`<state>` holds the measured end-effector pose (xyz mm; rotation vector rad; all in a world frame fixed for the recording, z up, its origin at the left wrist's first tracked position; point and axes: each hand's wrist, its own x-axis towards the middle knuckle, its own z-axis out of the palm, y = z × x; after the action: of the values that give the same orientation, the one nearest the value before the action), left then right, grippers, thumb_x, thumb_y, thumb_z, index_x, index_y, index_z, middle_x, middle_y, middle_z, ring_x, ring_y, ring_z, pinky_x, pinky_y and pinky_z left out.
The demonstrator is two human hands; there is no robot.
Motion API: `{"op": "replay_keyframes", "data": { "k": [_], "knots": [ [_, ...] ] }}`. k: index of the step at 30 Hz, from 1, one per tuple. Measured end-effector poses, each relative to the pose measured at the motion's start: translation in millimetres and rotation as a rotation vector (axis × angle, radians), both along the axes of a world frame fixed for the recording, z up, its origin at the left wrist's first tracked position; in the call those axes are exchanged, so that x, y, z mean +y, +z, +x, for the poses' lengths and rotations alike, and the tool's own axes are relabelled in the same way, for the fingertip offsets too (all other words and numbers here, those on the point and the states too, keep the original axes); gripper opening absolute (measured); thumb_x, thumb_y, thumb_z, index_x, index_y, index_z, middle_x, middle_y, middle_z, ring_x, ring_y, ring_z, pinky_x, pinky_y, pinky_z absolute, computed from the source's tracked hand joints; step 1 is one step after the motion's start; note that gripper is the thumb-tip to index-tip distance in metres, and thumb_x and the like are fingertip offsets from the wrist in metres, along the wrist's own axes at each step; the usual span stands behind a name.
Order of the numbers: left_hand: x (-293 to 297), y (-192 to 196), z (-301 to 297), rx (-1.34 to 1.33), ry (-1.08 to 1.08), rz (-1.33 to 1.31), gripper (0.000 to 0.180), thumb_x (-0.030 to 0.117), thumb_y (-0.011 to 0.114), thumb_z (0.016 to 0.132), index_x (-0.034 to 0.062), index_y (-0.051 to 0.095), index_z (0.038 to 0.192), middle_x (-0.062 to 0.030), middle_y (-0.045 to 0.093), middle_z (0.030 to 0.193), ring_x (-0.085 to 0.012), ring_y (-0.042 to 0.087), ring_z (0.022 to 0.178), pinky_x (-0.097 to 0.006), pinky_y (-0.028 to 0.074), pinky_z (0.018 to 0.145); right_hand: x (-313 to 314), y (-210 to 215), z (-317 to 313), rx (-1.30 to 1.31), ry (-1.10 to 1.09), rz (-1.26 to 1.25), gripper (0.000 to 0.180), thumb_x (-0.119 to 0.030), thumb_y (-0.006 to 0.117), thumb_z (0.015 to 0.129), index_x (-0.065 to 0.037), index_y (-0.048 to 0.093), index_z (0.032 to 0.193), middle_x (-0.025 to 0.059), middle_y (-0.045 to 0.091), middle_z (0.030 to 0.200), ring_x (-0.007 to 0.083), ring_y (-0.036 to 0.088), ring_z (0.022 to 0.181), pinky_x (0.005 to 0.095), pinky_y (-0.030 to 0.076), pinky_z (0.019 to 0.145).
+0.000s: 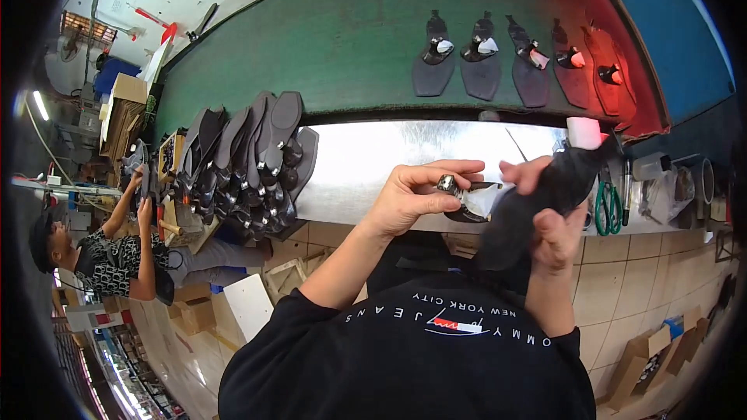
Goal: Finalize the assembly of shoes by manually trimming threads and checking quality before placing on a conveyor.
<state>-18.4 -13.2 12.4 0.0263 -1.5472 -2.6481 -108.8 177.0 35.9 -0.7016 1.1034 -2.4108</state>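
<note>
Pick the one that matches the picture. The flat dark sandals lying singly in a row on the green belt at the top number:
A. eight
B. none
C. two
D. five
D: five dark sandals lie side by side on the green belt, the rightmost ones under red light, while the person's left hand and right hand hold another sandal below.

Left hand [412, 198] raised, fingers pinched, right hand [554, 233] closed in grip
</note>
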Motion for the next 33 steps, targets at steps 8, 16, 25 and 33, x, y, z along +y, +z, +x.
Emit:
{"op": "replay_keyframes", "data": {
  "k": [8, 16, 25, 33],
  "knots": [
    [-1.0, -7.8, 18.5, -0.189, 0.071, 0.020, 0.033, -0.006, 0.071, 0.074, -0.0014, 0.065, 0.107, -0.0173, 0.067, 0.107, -0.0233, 0.063, 0.101, -0.036, 0.050, 0.092, 25.0, 1.2, 28.4, 0.282, -0.123, 0.598, 0.033, -0.003, 0.077, 0.070, -0.004, 0.049, 0.087, 0.0044, 0.053, 0.087, 0.0117, 0.052, 0.082, 0.0250, 0.043, 0.075],
    [-2.1, -17.6, 24.0, -0.126, 0.083, 0.018, 0.034, -0.006, 0.073, 0.071, -0.0004, 0.064, 0.103, -0.0192, 0.065, 0.107, -0.0246, 0.064, 0.099, -0.035, 0.058, 0.080, 26.8, 0.5, 37.4, 0.478, -0.123, 0.716, 0.049, 0.001, 0.073, 0.070, 0.002, 0.060, 0.117, 0.0150, 0.066, 0.098, 0.0229, 0.064, 0.087, 0.0284, 0.048, 0.079],
    [-0.7, -13.2, 20.0, -0.145, 0.052, 0.053, 0.033, -0.004, 0.075, 0.069, 0.0012, 0.064, 0.099, -0.0210, 0.065, 0.106, -0.0271, 0.065, 0.099, -0.037, 0.056, 0.084, 25.7, -7.8, 40.1, 0.511, -0.134, 0.677, 0.045, 0.003, 0.070, 0.070, 0.002, 0.062, 0.114, 0.0164, 0.066, 0.101, 0.0260, 0.065, 0.088, 0.0303, 0.050, 0.079],
    [-0.8, -14.4, 20.7, -0.125, 0.043, 0.044, 0.033, -0.006, 0.075, 0.067, 0.0012, 0.065, 0.098, -0.0211, 0.065, 0.105, -0.0279, 0.065, 0.099, -0.039, 0.053, 0.088, 25.3, -9.3, 39.6, 0.521, -0.121, 0.666, 0.044, 0.003, 0.069, 0.071, 0.002, 0.063, 0.114, 0.0156, 0.065, 0.097, 0.0243, 0.064, 0.084, 0.0294, 0.049, 0.076]
  ]
}}
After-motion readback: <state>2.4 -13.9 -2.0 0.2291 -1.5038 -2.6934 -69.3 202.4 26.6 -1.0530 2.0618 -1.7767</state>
